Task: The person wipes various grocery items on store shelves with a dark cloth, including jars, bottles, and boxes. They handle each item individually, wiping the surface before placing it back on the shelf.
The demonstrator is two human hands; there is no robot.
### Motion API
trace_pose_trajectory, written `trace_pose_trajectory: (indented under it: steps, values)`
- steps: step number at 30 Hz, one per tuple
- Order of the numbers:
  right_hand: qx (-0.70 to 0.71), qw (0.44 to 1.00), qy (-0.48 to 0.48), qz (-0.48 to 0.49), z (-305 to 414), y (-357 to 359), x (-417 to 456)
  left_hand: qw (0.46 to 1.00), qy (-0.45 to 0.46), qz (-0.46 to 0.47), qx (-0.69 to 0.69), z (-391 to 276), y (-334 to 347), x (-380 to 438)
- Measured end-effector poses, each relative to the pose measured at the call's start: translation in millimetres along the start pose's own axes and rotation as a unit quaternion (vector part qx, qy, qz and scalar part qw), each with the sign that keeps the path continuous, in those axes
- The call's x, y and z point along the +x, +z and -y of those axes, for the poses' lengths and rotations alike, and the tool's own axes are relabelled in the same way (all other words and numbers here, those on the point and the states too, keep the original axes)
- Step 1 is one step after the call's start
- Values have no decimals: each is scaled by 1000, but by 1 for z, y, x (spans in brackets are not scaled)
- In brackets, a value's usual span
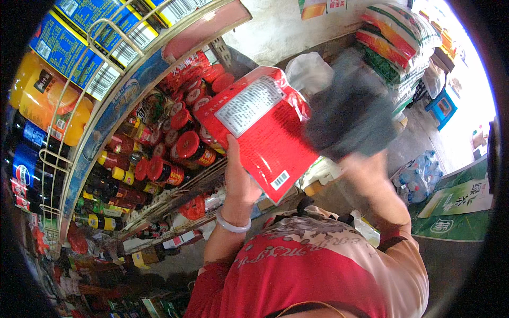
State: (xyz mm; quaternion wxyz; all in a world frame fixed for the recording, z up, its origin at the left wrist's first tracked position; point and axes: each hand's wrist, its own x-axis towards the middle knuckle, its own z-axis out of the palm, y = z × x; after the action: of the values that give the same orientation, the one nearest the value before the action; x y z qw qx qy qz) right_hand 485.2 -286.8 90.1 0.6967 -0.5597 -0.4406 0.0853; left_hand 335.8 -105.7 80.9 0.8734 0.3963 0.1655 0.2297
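My left hand (243,181), with a pale bangle at its wrist, grips the lower left edge of a red plastic food pouch (274,143). The pouch is tilted, its printed back towards me, with a white text panel and a barcode. In my right hand (366,169) is a dark cloth (350,107), badly blurred. Part of the cloth overlaps the pouch's right side; whether they touch I cannot tell. Left of the pouch, red-lidded sauce jars (187,145) crowd a shelf.
Bottles of sauce (127,175) fill the same shelf. Above it, a wire rail (107,59) fronts orange drink bottles (51,99) and blue cartons. Stacked plastic sacks (397,39), a pack of water bottles (419,175) and a green printed carton (449,214) stand right.
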Motion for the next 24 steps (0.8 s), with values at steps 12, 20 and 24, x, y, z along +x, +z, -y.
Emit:
trace_pose_trajectory:
  steps: [12, 20, 24]
  values:
    - [-216, 960, -168, 56, -64, 55, 43, 997, 10, 64, -46, 19, -10, -1]
    - [-248, 946, -175, 112, -56, 63, 4, 979, 77, 169, -81, 42, -52, 5]
    - [-167, 977, -124, 43, -63, 59, 34, 998, 47, 47, 16, 18, -24, -2]
